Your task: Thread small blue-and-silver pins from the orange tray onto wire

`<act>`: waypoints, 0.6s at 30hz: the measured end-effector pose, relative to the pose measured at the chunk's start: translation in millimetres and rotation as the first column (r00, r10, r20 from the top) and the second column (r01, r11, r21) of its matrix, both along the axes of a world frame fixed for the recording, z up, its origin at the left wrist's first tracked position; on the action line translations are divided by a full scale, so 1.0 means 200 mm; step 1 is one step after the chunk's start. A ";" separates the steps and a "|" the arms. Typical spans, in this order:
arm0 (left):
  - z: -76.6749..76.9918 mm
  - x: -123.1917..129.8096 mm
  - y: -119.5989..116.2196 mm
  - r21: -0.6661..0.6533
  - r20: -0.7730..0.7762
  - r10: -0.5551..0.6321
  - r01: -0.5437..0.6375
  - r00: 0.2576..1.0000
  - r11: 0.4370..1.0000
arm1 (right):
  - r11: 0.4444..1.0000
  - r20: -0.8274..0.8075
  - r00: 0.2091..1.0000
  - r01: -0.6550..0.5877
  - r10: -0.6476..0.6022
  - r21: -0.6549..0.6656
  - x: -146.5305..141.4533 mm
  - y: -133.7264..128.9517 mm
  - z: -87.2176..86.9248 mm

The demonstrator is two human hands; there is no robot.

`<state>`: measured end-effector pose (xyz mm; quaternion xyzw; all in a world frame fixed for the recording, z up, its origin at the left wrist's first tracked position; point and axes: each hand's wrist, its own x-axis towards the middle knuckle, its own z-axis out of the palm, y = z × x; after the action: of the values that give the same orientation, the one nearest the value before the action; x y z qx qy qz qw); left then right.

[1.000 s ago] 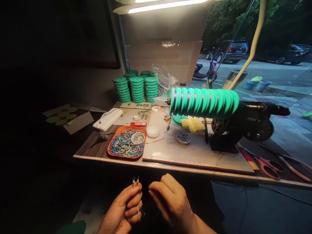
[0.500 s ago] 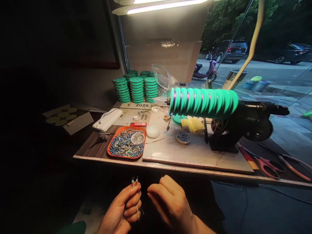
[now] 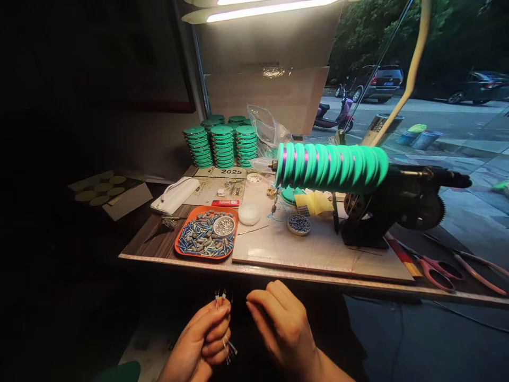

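Note:
Near the bottom middle, my left hand [image 3: 204,337] is closed with thumb and forefinger pinched together. Two small pale pieces with dark tips [image 3: 220,294] poke up from that pinch. Thin pale line [image 3: 225,342] runs down across the curled fingers, and a small greyish rod-like piece [image 3: 232,348] hangs under them. My right hand [image 3: 283,318] is a short way to the right, back of the hand up, fingers bent and thumb tip near the forefinger. Anything between those fingertips is too fine to make out. Both hands are in front of the table edge, below its top.
An orange tray [image 3: 178,248] holds many grey and blue pieces. A round dish of dark beads [image 3: 299,225] stands on the pale board [image 3: 262,252]. Green foam discs [image 3: 332,167] sit on a geared machine [image 3: 405,204]; more are stacked behind [image 3: 223,146]. Scissors [image 3: 439,273] lie right.
My right hand has shifted slightly right and up, widening the gap to my left hand. The greyish piece below my left fingers now shows more clearly.

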<state>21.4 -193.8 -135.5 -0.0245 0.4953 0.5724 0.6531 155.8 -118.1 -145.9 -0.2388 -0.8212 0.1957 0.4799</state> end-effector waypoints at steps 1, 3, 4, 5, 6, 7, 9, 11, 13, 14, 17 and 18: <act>0.00 0.00 0.00 0.005 -0.034 -0.005 0.005 0.999 1.000 | 1.000 0.004 1.000 0.006 -0.006 -0.004 0.00 0.00 0.00; -0.01 0.00 0.00 0.011 -0.086 -0.011 0.012 0.996 1.000 | 1.000 0.008 1.000 0.016 -0.016 -0.016 0.00 0.00 -0.01; -0.01 0.00 -0.01 0.013 -0.110 -0.007 0.009 0.994 1.000 | 1.000 0.007 1.000 0.020 -0.020 -0.022 0.00 0.00 -0.01; -0.01 0.00 -0.01 0.015 -0.138 0.000 0.002 0.990 1.000 | 0.999 0.006 1.000 0.022 -0.022 -0.027 0.00 0.00 -0.01; -0.01 0.00 -0.01 0.015 -0.166 0.006 -0.004 0.986 1.000 | 0.999 0.009 1.000 0.019 -0.019 -0.035 0.00 -0.01 -0.01; 0.00 0.00 -0.01 0.014 -0.190 0.007 -0.004 0.982 1.000 | 0.999 0.013 1.000 0.015 -0.014 -0.045 0.00 -0.01 -0.01; 0.00 0.01 -0.01 0.023 -0.226 0.005 0.000 0.974 1.000 | 0.997 0.024 1.000 -0.006 0.008 -0.074 0.01 -0.01 0.01; -0.01 0.01 -0.02 0.048 -0.270 -0.004 0.018 0.963 0.999 | 0.997 0.030 0.999 -0.037 0.039 -0.074 0.01 -0.01 0.02; -0.02 0.01 -0.02 0.090 -0.352 -0.029 0.064 0.936 0.994 | 0.998 0.056 0.997 -0.062 0.062 -0.011 0.00 -0.01 0.03; -0.03 0.00 -0.02 0.106 -0.404 -0.042 0.092 0.914 0.990 | 0.997 0.084 0.994 -0.066 0.063 0.039 -0.01 -0.01 0.03; -0.03 0.00 -0.02 0.118 -0.501 -0.035 0.108 0.865 0.987 | 0.984 0.164 0.986 -0.042 0.013 0.173 -0.03 -0.01 0.01; -0.02 0.01 -0.02 0.115 -0.507 -0.017 0.087 0.862 0.990 | 0.979 0.171 0.985 -0.031 -0.004 0.202 -0.04 -0.01 0.00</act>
<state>23.1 -198.2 -140.3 0.1833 0.6097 0.5728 0.5163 147.8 -119.5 -145.6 -0.1987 -0.8766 0.0926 0.4284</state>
